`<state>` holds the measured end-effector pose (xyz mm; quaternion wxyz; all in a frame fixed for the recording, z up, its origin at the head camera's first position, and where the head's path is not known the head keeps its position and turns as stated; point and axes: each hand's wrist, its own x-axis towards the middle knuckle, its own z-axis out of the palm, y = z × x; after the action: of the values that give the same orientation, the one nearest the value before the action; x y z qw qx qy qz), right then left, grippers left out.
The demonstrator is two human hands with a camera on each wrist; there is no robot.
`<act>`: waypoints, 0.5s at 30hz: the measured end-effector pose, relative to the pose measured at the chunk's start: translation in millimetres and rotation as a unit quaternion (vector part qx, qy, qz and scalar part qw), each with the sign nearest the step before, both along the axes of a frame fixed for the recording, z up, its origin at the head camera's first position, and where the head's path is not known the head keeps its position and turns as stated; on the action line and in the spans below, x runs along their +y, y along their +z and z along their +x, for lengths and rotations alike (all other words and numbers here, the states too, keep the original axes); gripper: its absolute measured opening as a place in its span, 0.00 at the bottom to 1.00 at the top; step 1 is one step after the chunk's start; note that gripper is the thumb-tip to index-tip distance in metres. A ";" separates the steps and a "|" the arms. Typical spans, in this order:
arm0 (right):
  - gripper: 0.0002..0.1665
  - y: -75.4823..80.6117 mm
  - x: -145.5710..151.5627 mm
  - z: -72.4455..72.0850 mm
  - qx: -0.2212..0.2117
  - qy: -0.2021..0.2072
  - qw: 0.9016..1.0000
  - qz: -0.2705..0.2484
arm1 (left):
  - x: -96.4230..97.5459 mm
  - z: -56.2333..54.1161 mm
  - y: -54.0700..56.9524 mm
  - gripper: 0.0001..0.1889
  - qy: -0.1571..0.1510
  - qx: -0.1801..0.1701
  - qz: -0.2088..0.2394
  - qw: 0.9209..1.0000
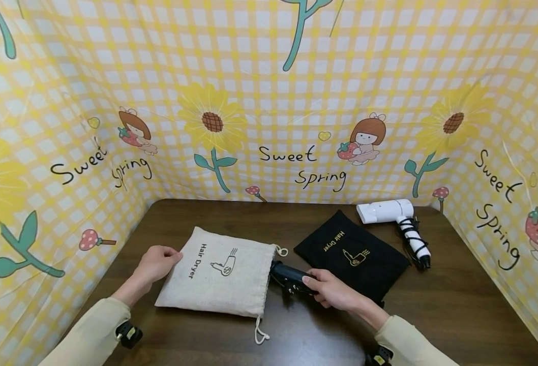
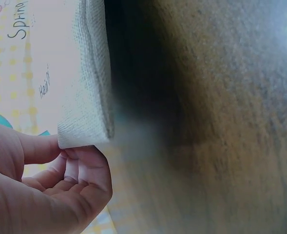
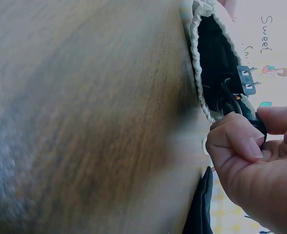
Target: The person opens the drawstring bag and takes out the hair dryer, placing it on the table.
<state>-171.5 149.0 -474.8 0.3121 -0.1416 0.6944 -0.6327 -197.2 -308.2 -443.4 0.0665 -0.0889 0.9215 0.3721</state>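
Observation:
A cream drawstring bag (image 1: 223, 277) printed "Hair Dryer" lies on the table with its mouth to the right. My left hand (image 1: 156, 264) pinches the bag's left, closed edge between thumb and fingers, as the left wrist view shows at the cloth edge (image 2: 87, 131). In my right hand (image 1: 330, 290) is the handle of a black hair dryer (image 1: 292, 278), gripped at its outer end. The dryer's other end is inside the bag's mouth and hidden. Its two-pin plug (image 3: 245, 80) sticks out beside the bag's opening (image 3: 214, 53) in the right wrist view.
Behind my right hand lies a black bag (image 1: 342, 254) with a gold "Hair Dryer" print. A white hair dryer (image 1: 385, 211), its black cord wound round the handle, lies at the back right. Checked yellow cloth (image 1: 269, 101) encloses the brown table (image 1: 470, 310) at the back and sides.

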 end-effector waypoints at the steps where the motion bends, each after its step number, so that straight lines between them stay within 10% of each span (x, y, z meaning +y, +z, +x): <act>1: 0.15 0.2 0.3 0.1 0.000 0.000 1.000 -0.001 | 0.1 0.0 0.0 0.17 0.000 -0.001 0.000 1.000; 15: 0.16 0.5 5.0 0.7 -0.011 0.005 1.000 -0.013 | -0.7 0.5 2.5 0.17 -0.001 -0.001 0.002 1.000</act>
<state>-170.8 154.0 -474.3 0.3209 -0.1421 0.6817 -0.6419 -196.7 -308.9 -440.9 0.0681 -0.0878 0.9209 0.3736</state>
